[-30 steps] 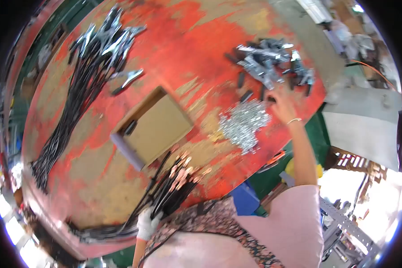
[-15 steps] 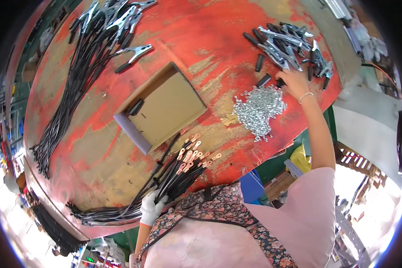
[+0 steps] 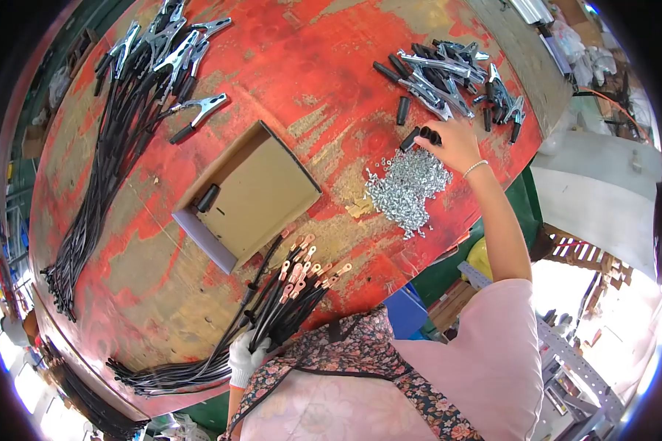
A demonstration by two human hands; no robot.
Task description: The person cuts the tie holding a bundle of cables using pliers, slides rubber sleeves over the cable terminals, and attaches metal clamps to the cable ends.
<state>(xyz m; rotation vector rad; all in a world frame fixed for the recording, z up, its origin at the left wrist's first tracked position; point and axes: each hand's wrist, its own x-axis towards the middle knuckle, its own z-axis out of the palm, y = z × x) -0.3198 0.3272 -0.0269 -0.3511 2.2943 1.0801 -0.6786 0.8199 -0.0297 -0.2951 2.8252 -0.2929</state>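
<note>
My left hand (image 3: 248, 358), in a white glove, is closed round a bundle of black cables (image 3: 276, 312) at the table's near edge. Copper ring terminals (image 3: 296, 278) tip the cables and fan out toward the box. My bare right hand (image 3: 456, 147) has its fingers closed on black clamp sleeves (image 3: 431, 136), just above a heap of small silver screws (image 3: 408, 184). Touching or very near its fingertips is another black sleeve (image 3: 410, 140). Beyond that hand lies a pile of metal spring clamps (image 3: 449, 77) with black handles.
An open cardboard box (image 3: 265, 187) with a black sleeve (image 3: 208, 198) inside stands mid-table. At the left, a long bundle of black cables (image 3: 99, 198) ends in spring clamps (image 3: 171, 55). One clamp (image 3: 202, 110) lies apart from them. The red table (image 3: 331, 95) is worn.
My right hand has shifted slightly left from the clamp pile's edge, and black sleeves now show in its fingers. My left hand keeps its grip on the cables. The whole view has shifted a little.
</note>
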